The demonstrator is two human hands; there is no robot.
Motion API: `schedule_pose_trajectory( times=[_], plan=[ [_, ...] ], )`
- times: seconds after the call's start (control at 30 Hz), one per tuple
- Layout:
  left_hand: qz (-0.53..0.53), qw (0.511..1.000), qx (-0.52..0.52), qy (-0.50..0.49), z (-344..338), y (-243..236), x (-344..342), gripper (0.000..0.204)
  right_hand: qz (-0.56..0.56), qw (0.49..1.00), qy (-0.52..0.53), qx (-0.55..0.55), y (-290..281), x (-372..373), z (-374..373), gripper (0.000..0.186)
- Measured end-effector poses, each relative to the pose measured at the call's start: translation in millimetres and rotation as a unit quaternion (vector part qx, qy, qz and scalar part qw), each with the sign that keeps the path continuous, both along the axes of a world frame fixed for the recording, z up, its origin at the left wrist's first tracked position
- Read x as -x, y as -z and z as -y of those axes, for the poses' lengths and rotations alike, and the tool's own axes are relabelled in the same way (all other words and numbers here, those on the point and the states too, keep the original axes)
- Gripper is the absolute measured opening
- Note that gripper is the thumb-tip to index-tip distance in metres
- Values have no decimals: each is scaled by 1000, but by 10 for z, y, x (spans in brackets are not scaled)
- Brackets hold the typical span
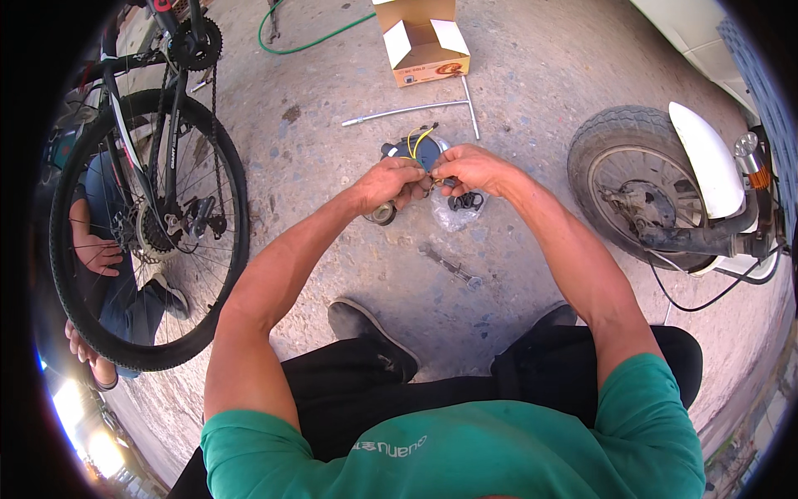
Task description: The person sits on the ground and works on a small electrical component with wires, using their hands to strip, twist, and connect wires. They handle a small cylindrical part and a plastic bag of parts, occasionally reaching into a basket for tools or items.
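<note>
Both arms reach forward, and the hands meet low over the concrete floor. My left hand (389,180) is closed in a pinch, thumb against fingers. Close beside it, my right hand (472,170) pinches too, fingertips nearly touching the left ones. Whatever small piece sits between them is too small and covered to name. Just beyond the fingers lies a dark rounded part (428,151) with a silvery edge, and yellow wires (421,140) rise from it. A brownish ring-shaped roll (382,214) rests under my left hand. Below my right hand is a clear plastic bag (455,218) with black pieces.
A wrench (453,268) lies nearer my shoes. Farther off are a T-handle wrench (407,112) and an open cardboard box (428,71). A bicycle (150,224) stands left, with another person's hand (98,254) behind its wheel. A tyred wheel (623,170) with white fender is right.
</note>
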State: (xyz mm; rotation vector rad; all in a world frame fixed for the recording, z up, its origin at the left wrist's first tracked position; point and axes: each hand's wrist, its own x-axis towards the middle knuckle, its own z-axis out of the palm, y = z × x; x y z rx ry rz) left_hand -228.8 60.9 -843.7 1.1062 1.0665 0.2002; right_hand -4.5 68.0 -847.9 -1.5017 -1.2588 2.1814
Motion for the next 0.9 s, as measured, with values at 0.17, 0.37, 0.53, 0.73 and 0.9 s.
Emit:
schedule_pose_trajectory(
  times=[0.17,0.37,0.53,0.73,0.9],
  plan=[
    [-15,999,-16,43,-50,-31,37,30,-21,1000,-3,-12,13,1,0,17],
    [-4,999,-12,38,-25,-31,17,28,42,998,-35,-6,-26,-14,-5,17],
    [-14,999,-22,36,-32,-39,25,27,-6,1000,-6,-1,10,-8,-10,17],
    [-45,998,-29,33,-47,-119,-2,25,-36,999,4,-40,44,33,-40,20],
    [-124,987,-92,41,-9,-201,-81,28,-30,997,12,-70,16,35,-39,19]
  ],
)
